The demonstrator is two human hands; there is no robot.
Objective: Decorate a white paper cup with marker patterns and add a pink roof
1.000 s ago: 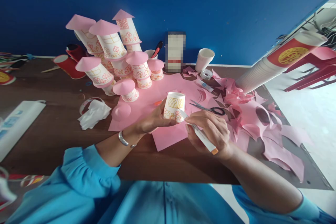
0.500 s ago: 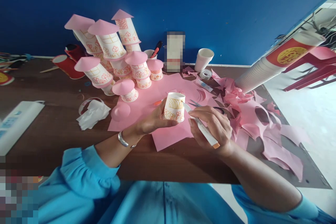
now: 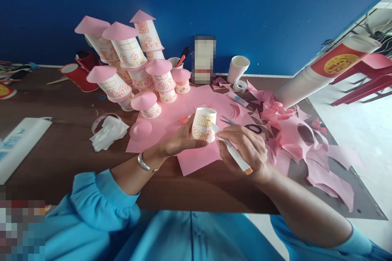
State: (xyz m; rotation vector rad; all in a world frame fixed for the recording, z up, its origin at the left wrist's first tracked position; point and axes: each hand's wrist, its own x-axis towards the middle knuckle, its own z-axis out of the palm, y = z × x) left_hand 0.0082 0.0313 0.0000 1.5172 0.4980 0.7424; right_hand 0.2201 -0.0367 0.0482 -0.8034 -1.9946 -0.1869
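Left hand (image 3: 179, 142) grips cup (image 3: 199, 134), right hand (image 3: 249, 149) has marker (image 3: 236, 158) on it.
Left fingers (image 3: 196, 144) curled round cup, right fingers (image 3: 237, 136) pinching marker, tip at yellow patch (image 3: 203, 120). Cup is over pink paper (image 3: 196, 162), near front of surface (image 3: 183, 193). Scissors (image 3: 229, 121) by right hand, pink scraps (image 3: 329, 175) further right, roofed towers (image 3: 130, 55) back left, tape (image 3: 241, 89) at back.

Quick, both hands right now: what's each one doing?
Left hand: closed around a white paper cup with yellow and red drawings.
Right hand: closed on a white marker with an orange end.
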